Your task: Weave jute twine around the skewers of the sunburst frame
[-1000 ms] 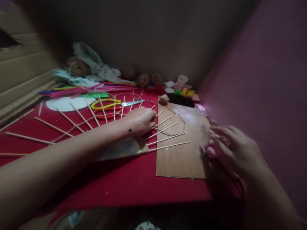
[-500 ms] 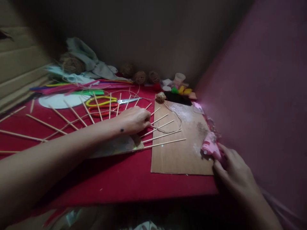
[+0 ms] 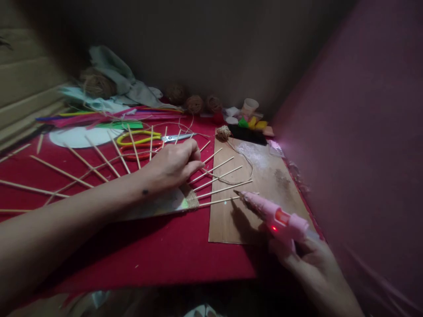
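Between the hands, the glue gun (image 3: 272, 213) points at the sticks (image 3: 218, 182).

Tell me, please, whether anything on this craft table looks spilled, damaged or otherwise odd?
The cardboard sheet carries whitish smears and a dark patch that look like dried residue. Otherwise nothing stands out: the right hand holds the pink glue gun, and the left hand rests on the fanned sticks.

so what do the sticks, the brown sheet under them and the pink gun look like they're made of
The sticks look like bare wood or bamboo: thin, straight, pale tan, matt. The brown sheet looks like plain cardboard: flat, stiff, dull brown, cut edges. The glue gun in the right hand looks like smooth pink plastic, with a small red light glowing.
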`<state>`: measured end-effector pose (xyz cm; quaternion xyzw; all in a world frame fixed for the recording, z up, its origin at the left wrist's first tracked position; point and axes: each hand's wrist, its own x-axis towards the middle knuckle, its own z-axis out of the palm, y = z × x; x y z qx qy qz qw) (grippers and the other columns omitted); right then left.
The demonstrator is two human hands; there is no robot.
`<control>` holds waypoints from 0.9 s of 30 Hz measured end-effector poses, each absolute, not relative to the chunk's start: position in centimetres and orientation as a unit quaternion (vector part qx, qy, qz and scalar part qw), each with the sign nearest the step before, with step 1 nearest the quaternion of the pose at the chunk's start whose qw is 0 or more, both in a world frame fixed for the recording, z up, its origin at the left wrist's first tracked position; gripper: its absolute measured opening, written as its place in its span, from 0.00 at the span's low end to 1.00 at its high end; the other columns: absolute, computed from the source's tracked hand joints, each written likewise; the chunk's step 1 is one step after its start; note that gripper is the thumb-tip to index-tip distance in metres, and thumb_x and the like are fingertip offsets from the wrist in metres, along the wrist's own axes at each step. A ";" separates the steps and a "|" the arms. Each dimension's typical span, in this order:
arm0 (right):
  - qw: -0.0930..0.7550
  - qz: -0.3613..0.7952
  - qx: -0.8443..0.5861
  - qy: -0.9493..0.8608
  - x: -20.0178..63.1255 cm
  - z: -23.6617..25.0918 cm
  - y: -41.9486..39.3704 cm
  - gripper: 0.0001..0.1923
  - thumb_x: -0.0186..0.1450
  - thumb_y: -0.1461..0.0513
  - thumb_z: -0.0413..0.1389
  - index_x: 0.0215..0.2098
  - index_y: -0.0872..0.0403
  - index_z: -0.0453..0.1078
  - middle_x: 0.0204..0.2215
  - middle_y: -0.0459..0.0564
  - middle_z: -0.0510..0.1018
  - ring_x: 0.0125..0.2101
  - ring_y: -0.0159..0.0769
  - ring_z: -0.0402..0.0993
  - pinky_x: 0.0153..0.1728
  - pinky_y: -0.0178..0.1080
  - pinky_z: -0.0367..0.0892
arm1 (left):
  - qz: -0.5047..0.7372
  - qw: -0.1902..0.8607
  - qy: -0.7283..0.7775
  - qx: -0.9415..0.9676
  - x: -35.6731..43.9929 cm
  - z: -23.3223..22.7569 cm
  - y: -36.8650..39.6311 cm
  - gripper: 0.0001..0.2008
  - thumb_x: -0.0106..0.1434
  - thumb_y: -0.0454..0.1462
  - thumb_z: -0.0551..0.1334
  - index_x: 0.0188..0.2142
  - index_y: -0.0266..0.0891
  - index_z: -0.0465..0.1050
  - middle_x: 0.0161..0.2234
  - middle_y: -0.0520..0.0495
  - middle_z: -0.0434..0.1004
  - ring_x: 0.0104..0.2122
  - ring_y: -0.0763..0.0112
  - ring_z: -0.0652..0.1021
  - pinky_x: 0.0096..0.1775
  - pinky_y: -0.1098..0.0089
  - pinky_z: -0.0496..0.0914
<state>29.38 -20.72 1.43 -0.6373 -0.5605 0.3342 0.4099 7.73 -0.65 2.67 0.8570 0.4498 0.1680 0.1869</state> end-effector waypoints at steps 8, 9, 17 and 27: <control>0.402 0.341 -0.605 -0.597 27.7 0.8 -19.5 0.26 0.65 0.59 0.52 0.62 0.44 0.59 0.61 0.47 0.62 0.61 0.45 0.55 0.59 0.50 0.56 | 0.197 0.306 0.451 0.815 7.5 1.5 0.7 0.09 0.57 0.43 0.60 0.28 0.39 0.66 0.22 0.53 0.72 0.24 0.74 0.71 0.28 0.72 0.62; 0.398 0.343 -0.609 -0.594 27.6 0.9 -19.4 0.25 0.66 0.58 0.51 0.61 0.45 0.59 0.61 0.48 0.63 0.61 0.46 0.56 0.59 0.51 0.56 | 0.197 0.306 0.449 0.816 7.5 1.5 0.7 0.09 0.57 0.42 0.59 0.28 0.39 0.66 0.22 0.53 0.73 0.24 0.75 0.71 0.28 0.72 0.62; 0.397 0.364 -0.619 -0.571 26.9 1.5 -19.1 0.24 0.66 0.58 0.50 0.61 0.44 0.60 0.61 0.47 0.62 0.61 0.45 0.56 0.60 0.49 0.55 | 0.202 0.269 0.462 0.821 7.6 1.9 0.5 0.08 0.56 0.40 0.61 0.27 0.38 0.67 0.24 0.53 0.72 0.28 0.74 0.72 0.31 0.72 0.62; 0.382 0.338 -0.643 -0.571 27.1 1.1 -19.3 0.25 0.66 0.57 0.51 0.61 0.46 0.61 0.60 0.48 0.64 0.60 0.46 0.57 0.58 0.48 0.58 | 0.180 0.244 0.469 0.829 7.7 2.0 0.8 0.08 0.56 0.40 0.62 0.26 0.38 0.68 0.24 0.52 0.71 0.31 0.71 0.72 0.33 0.72 0.61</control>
